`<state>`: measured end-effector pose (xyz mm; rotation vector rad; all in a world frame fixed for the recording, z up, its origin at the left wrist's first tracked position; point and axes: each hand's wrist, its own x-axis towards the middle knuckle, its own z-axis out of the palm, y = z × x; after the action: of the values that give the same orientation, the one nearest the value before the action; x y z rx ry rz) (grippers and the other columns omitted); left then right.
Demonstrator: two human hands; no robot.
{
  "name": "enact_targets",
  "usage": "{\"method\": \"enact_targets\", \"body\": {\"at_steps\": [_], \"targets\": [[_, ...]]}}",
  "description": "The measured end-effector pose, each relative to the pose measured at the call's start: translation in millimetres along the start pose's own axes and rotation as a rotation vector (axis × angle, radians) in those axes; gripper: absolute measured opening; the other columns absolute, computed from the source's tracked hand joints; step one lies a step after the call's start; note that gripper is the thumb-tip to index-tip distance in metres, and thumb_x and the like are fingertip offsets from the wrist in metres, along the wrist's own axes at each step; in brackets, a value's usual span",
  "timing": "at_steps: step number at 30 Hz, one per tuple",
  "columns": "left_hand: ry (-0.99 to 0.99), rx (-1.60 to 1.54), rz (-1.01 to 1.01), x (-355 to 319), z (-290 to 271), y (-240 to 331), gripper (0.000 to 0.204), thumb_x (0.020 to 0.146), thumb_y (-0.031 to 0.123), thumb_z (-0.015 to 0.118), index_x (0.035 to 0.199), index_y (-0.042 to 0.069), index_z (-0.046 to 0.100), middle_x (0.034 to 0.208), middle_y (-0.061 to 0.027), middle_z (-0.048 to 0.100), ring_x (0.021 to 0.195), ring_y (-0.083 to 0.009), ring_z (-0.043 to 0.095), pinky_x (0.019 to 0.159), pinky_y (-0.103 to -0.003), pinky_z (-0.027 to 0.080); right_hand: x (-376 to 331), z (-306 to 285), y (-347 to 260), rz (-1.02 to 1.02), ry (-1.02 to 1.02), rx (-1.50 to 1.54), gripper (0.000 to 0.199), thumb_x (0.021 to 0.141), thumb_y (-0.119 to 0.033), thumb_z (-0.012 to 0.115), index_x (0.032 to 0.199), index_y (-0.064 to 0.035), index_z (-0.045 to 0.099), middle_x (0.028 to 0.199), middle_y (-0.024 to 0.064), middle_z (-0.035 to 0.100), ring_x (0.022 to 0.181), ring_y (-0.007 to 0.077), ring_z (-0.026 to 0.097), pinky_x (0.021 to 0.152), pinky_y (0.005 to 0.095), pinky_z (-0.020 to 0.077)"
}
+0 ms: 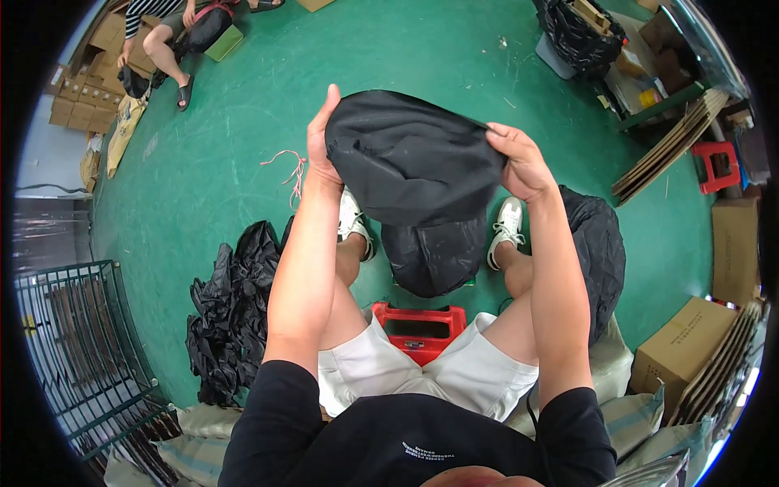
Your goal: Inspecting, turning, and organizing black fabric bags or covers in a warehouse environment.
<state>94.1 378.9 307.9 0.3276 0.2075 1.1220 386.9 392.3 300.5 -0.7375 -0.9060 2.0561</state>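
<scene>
Out in front of me, above the floor, a black fabric cover (414, 158) is stretched between my two hands. My left hand (323, 142) holds its left side, thumb pointing up and the other fingers hidden behind the cloth. At the right edge my right hand (519, 158) grips the cloth, with the thumb on the near face and the fingers mostly behind. Directly beneath, between my shoes, stands another black fabric bundle (434, 256), its top partly hidden by the held cover.
A red plastic stool (422, 329) is between my thighs. Crumpled black fabric (235, 316) lies at my left, and a black bundle (596, 252) at my right. Pink string (296, 170) lies ahead. A metal rack (81, 341), cardboard box (682, 345) and a seated person (162, 49) are farther out.
</scene>
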Motion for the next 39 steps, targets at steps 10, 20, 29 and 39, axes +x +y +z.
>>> {"method": "enact_targets", "body": {"at_steps": [10, 20, 29, 39], "targets": [[0.209, 0.289, -0.182, 2.0, -2.2, -17.6, 0.049, 0.091, 0.038, 0.062, 0.117, -0.004, 0.060, 0.113, -0.0143, 0.065, 0.103, -0.0231, 0.064, 0.093, -0.036, 0.050, -5.0, -25.8, -0.8, -0.015, 0.084, 0.494, 0.027, 0.099, -0.021, 0.050, 0.106, 0.0020, 0.061, 0.098, 0.0154, 0.069, 0.084, 0.0240, 0.069, 0.078, 0.0383, 0.0582], [-0.104, 0.646, -0.306, 2.2, 0.2, -16.8, 0.057, 0.076, 0.016, 0.076, 0.124, -0.006, 0.054, 0.115, -0.0109, 0.065, 0.100, -0.0159, 0.064, 0.092, -0.030, 0.049, -5.9, -27.2, -3.5, -0.062, 0.095, 0.455, 0.027, 0.099, -0.021, 0.049, 0.106, 0.0018, 0.061, 0.099, 0.0132, 0.069, 0.083, 0.0233, 0.069, 0.078, 0.0368, 0.0577], [-0.082, 0.153, 0.113, 16.3, 0.9, -30.7, 0.026, 0.097, 0.017, 0.052, 0.111, -0.004, 0.058, 0.101, -0.0133, 0.068, 0.089, -0.0199, 0.068, 0.083, -0.033, 0.055, -15.1, -30.7, 0.1, -0.115, -0.036, 0.446, 0.035, 0.099, -0.023, 0.048, 0.117, 0.0060, 0.054, 0.112, 0.0180, 0.064, 0.099, 0.0257, 0.065, 0.089, 0.0386, 0.0532], [0.126, -0.090, 0.152, 24.8, -12.7, -30.9, 0.039, 0.100, 0.026, 0.043, 0.123, -0.003, 0.055, 0.121, -0.0198, 0.061, 0.111, -0.0314, 0.060, 0.100, -0.046, 0.046, -23.1, -11.4, -5.3, -0.346, -0.363, 0.389, 0.088, 0.079, -0.041, 0.070, 0.141, 0.0063, 0.028, 0.137, 0.0211, 0.048, 0.124, 0.0319, 0.050, 0.107, 0.0446, 0.0374]]}}
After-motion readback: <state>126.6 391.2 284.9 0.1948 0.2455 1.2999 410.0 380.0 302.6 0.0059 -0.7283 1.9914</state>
